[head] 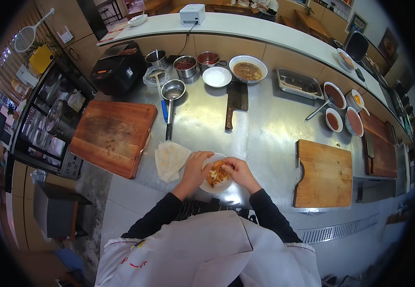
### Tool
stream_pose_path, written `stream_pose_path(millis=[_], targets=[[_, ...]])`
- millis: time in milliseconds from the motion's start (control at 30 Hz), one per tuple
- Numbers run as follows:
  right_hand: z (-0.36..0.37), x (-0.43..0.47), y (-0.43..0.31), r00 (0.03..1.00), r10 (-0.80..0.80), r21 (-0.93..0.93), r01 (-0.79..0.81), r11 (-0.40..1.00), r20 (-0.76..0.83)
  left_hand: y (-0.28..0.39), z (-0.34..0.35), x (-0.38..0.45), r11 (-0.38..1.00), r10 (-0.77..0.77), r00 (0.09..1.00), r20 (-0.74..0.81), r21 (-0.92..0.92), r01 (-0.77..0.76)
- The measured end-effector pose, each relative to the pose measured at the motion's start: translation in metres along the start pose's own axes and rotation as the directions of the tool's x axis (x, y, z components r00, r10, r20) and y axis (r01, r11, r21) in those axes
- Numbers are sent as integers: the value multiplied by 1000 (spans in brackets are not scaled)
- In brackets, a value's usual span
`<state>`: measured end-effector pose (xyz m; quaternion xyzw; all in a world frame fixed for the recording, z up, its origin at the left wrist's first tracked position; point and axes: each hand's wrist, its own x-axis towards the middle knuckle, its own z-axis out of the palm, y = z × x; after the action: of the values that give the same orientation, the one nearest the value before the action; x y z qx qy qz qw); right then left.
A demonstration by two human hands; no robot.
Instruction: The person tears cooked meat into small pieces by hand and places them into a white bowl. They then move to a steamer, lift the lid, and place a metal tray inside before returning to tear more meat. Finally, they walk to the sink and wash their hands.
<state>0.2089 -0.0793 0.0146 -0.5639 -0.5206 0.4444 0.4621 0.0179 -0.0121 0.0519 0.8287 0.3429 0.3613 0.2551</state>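
Both hands are over a white plate [225, 187] near the front edge of the steel table. On it lies a heap of golden-brown, shredded-looking food [216, 177] with pale bits; I cannot tell exactly what food it is. From the right, my right hand [242, 171] pinches the edge of the food between thumb and fingers. My left hand [195, 170] curves around the plate's left side, its thumb by the food; whether it grips anything is not clear. Just left of that hand lies a folded off-white cloth [169, 161].
A cleaver [238, 100] and a long-handled ladle [172, 91] lie farther back. Wooden cutting boards flank me, one left [112, 134] and one right [324, 172]. Behind stand steel pots [186, 73], a bowl of brown soup [248, 71] and a steel tray [298, 84]. Sauce bowls [354, 122] sit right.
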Motion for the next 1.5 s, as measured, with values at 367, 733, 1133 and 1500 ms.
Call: stream_pose_path(millis=[367, 733, 1133, 1500], targets=[[14, 1, -26, 966, -186, -335, 117, 935, -182, -26, 12, -15, 565, -458, 793, 403, -557, 609], [31, -10, -27, 982, 41, -9, -43, 999, -187, -5, 20, -26, 727, -431, 868, 245, -475, 495], [20, -8, -29, 993, -103, -198, 89, 976, -59, -6, 26, -34, 662, -462, 853, 242, -547, 513], [18, -6, -40, 980, -187, -437, 141, 888, -65, -3, 22, -29, 618, -448, 837, 314, -568, 544]])
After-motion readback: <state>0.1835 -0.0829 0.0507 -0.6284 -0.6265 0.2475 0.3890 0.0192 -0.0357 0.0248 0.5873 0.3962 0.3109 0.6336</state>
